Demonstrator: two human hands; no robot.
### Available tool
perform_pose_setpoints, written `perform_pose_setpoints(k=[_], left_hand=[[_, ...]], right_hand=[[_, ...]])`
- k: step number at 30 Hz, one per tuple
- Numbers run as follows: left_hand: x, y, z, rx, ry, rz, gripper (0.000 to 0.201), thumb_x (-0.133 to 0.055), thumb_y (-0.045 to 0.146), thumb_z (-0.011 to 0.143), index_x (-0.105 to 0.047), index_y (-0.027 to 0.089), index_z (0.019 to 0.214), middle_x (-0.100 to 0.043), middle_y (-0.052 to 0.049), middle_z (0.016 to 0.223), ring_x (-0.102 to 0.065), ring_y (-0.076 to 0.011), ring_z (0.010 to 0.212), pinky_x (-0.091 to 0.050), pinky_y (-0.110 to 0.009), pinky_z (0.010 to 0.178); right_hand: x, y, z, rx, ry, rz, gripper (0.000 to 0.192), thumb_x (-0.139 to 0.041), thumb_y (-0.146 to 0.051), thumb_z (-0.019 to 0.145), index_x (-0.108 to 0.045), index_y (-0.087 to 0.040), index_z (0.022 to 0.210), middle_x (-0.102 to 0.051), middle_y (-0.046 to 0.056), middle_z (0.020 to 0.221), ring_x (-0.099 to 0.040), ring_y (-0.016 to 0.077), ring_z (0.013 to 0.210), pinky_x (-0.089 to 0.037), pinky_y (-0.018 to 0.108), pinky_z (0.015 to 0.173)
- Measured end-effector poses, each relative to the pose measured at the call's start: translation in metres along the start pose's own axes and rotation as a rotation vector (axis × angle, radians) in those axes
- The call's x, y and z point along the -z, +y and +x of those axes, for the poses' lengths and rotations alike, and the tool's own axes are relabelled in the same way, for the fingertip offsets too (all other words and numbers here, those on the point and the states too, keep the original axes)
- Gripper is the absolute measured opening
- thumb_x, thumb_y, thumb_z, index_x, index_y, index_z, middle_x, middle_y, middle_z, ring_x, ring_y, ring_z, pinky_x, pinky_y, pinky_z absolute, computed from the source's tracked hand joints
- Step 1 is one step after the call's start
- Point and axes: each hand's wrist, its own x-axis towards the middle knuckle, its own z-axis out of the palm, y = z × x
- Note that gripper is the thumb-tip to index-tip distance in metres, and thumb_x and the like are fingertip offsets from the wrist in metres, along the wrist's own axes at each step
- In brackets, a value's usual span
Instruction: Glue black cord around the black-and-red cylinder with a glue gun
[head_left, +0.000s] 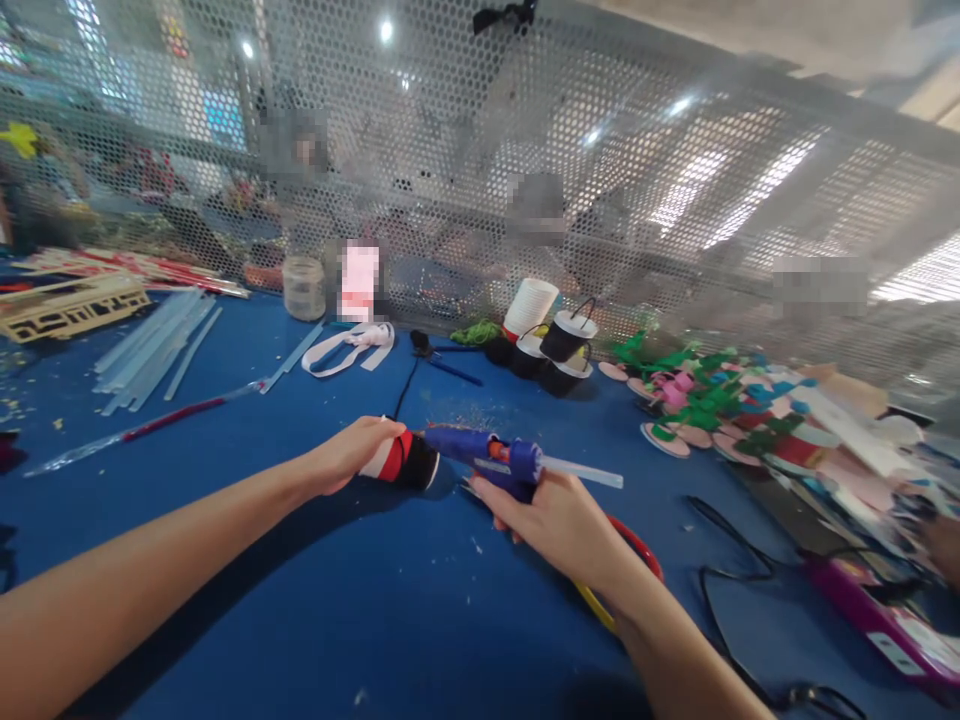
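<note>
My left hand (351, 455) grips a small cup (415, 462) wrapped in red and black, tipped on its side just above the blue table (420, 620). A black cord (406, 388) runs up from the cup. In my right hand (551, 515) is a blue hot glue gun (484, 452), its nozzle close to the cup's black band. Whether the nozzle touches the cup I cannot tell. A clear glue stick (585, 472) pokes out of the gun's back. Beneath my right wrist, red and yellow handles (636, 548) show in part.
Black-wrapped cups (566, 338) and stacked white cups (529, 308) stand at the back. Clear glue sticks (154, 345) and a jar (304, 288) are at left. Colourful craft pieces (697, 400), a purple power strip (870, 610) and its cable lie right. A perforated metal screen (450, 170) closes the back.
</note>
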Motion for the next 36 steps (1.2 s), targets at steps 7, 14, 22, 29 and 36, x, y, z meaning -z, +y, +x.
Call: perform_pose_setpoints(k=[7,14,22,29,36], left_hand=[[-0.0015,-0.0034,-0.0009,-0.025,-0.027,0.023,0.024,-0.045,0.032,0.067,-0.055,0.011,0.062,-0.051,0.001,0.052,-0.045,-0.0102,0.048,-0.03,-0.022,0.049],[-0.0037,-0.0022,0.0003,-0.024,0.011,0.049,0.023,-0.045,0.033,0.065,-0.048,0.013,0.054,-0.045,0.004,0.047,-0.039,-0.0084,0.043,-0.025,-0.021,0.046],[-0.0032,-0.0035,0.0003,-0.032,-0.027,0.019,0.025,-0.045,0.033,0.066,-0.055,0.011,0.064,-0.055,-0.002,0.057,-0.05,-0.0134,0.053,-0.034,-0.025,0.053],[-0.0034,-0.0052,0.0018,-0.027,-0.002,0.008,0.023,-0.046,0.033,0.066,-0.054,0.013,0.06,-0.055,0.0,0.054,-0.049,-0.0121,0.05,-0.034,-0.024,0.053],[-0.0061,-0.0008,-0.0006,-0.022,-0.006,-0.001,0.022,-0.045,0.031,0.066,-0.052,0.013,0.056,-0.054,0.0,0.053,-0.049,-0.0113,0.051,-0.034,-0.023,0.052]], right_hand=[[-0.0019,-0.003,-0.0006,0.052,0.013,-0.105,0.02,-0.045,-0.031,0.073,-0.05,-0.019,0.057,-0.048,-0.003,0.039,-0.045,0.0107,0.037,-0.037,0.023,0.038],[-0.0032,-0.0022,-0.0013,0.129,0.023,-0.157,0.021,-0.046,-0.028,0.073,-0.045,-0.02,0.054,-0.048,-0.003,0.045,-0.045,0.0109,0.045,-0.037,0.022,0.043],[-0.0023,-0.0028,-0.0031,0.215,0.055,-0.151,0.017,-0.046,-0.02,0.072,-0.043,-0.02,0.055,-0.049,-0.003,0.052,-0.041,0.0092,0.046,-0.036,0.022,0.047],[-0.0018,-0.0055,-0.0044,0.24,0.035,-0.173,0.016,-0.045,-0.016,0.071,-0.041,-0.02,0.056,-0.047,-0.003,0.053,-0.041,0.0095,0.047,-0.034,0.021,0.047],[0.0005,-0.008,-0.0058,0.234,-0.002,-0.181,0.017,-0.043,-0.016,0.073,-0.04,-0.02,0.056,-0.047,-0.002,0.054,-0.04,0.01,0.047,-0.033,0.022,0.047]])
